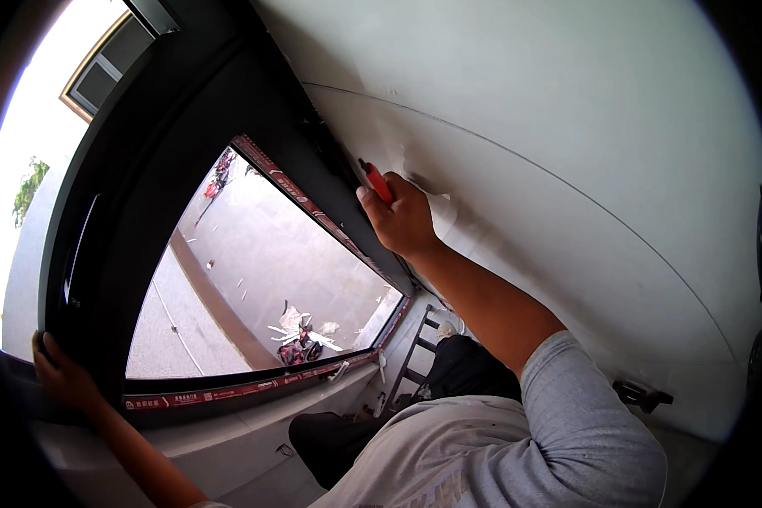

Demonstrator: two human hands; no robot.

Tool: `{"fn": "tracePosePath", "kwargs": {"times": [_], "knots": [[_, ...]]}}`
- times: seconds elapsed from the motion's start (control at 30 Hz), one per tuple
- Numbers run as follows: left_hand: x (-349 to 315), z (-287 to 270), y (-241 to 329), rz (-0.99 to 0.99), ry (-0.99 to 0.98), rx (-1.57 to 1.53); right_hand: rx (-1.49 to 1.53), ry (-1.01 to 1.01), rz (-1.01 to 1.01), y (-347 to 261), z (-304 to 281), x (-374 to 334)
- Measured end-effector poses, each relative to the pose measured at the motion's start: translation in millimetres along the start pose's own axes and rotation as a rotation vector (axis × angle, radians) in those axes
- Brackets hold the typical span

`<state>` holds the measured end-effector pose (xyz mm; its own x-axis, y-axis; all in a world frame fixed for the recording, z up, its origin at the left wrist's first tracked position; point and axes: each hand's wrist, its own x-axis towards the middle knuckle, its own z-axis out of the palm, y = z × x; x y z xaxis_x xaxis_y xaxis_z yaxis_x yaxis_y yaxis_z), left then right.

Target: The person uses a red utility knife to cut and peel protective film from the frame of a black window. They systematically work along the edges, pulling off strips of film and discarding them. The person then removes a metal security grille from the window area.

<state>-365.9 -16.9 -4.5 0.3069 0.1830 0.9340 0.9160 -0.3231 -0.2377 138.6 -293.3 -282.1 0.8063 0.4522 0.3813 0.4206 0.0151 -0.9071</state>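
Observation:
My right hand (402, 216) is closed around a small red-handled tool (378, 184) with a dark tip. It is raised beside the joint where the black window frame (178, 110) meets the white wall (567, 127); the tool's exact kind is hard to make out. My left hand (63, 377) grips the outer edge of the black frame at the lower left, with its fingers curled over that edge. Red printed protective tape (288, 184) runs along the inner border of the frame's opening.
A pale sill (229, 423) runs below the frame. Beneath my right arm are dark metal rungs (416, 347), like a ladder's. Outside lie scattered debris (300, 339) and a grey paved ground (254, 254). A black handle (643, 395) sticks out at the lower right.

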Motion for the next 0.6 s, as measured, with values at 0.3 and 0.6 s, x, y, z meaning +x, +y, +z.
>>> {"fn": "tracePosePath", "kwargs": {"times": [0.3,0.6], "knots": [[-2.6,-4.2,7.7,0.020,0.031,-0.039,0.012,0.197,-0.178,2.0,72.5,34.7],[-2.1,-0.4,3.6,0.083,0.087,-0.031,-0.138,0.054,0.155,-7.6,75.0,58.0]]}}
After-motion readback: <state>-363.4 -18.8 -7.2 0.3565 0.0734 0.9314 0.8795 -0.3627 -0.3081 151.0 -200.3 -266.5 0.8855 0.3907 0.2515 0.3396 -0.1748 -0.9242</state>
